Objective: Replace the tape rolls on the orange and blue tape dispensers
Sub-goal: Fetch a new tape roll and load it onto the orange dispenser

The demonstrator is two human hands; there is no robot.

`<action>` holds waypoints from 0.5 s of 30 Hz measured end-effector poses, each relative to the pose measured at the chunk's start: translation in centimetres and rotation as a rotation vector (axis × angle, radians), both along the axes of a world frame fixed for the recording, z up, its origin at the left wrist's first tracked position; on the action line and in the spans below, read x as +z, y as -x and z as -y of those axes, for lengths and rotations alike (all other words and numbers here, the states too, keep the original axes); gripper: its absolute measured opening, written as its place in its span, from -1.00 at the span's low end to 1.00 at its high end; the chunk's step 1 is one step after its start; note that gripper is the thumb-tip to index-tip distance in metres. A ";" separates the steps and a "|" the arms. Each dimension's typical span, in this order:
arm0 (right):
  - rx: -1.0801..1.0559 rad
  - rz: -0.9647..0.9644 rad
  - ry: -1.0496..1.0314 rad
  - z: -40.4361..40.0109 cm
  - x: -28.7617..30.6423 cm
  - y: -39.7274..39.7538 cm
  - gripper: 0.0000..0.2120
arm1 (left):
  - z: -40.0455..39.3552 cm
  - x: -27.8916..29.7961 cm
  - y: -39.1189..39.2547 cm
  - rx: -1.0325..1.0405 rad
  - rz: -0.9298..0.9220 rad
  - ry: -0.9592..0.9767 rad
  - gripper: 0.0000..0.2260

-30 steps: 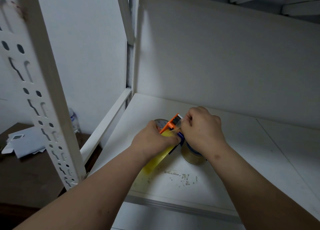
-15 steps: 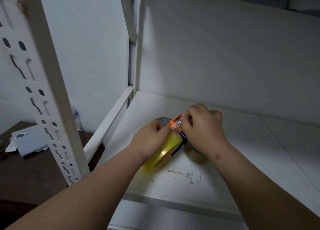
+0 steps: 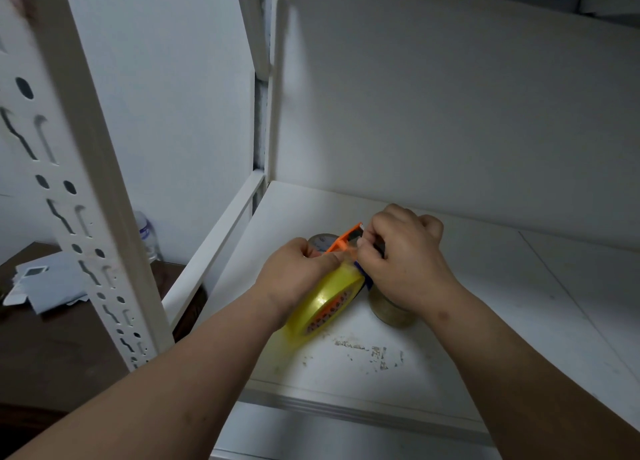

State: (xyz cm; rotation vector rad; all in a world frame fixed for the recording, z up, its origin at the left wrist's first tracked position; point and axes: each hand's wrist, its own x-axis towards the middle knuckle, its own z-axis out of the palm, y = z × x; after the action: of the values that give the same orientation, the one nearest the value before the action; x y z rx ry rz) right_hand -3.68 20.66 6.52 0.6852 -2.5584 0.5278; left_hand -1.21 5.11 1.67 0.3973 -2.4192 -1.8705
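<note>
My left hand point(image 3: 297, 272) grips the orange tape dispenser point(image 3: 343, 241), which carries a yellowish clear tape roll point(image 3: 323, 303) tilted above the white shelf point(image 3: 485, 321). My right hand point(image 3: 403, 262) pinches the tape end at the dispenser's cutter head. A sliver of the blue dispenser point(image 3: 364, 276) shows under my right hand, mostly hidden. A brownish tape roll point(image 3: 389, 312) lies flat on the shelf below my right wrist. Another roll point(image 3: 320, 241) lies behind my left hand, partly hidden.
A white slotted upright point(image 3: 69, 168) stands at the left. The shelf's back wall point(image 3: 450, 113) is close behind my hands. Left and lower, a dark table point(image 3: 52, 338) holds papers point(image 3: 45, 279) and a plastic bottle point(image 3: 147, 234). Scuffs mark the shelf front.
Both hands with the orange dispenser and roll have lifted slightly and the roll has tilted more into view; the camera has shifted a little.
</note>
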 end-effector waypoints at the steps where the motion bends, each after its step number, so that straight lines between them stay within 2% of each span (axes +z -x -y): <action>1: 0.001 0.016 0.008 0.1 0.1 0.0 -0.82 | 0.0 0.0 0.1 -0.011 -0.002 0.001 -0.70; 10: -0.166 0.001 -0.186 0.1 0.4 1.0 -0.80 | -0.5 0.5 0.9 -0.062 0.024 0.055 -0.66; 15: -0.181 -0.026 -0.189 0.1 0.8 1.3 -0.79 | -0.9 0.4 1.1 -0.050 -0.022 0.158 -0.66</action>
State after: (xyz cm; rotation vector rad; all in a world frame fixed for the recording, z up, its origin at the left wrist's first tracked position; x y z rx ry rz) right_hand -4.94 20.51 7.32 0.5111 -2.6350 0.2180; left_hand -2.35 6.01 2.04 0.3066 -2.5613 -1.6767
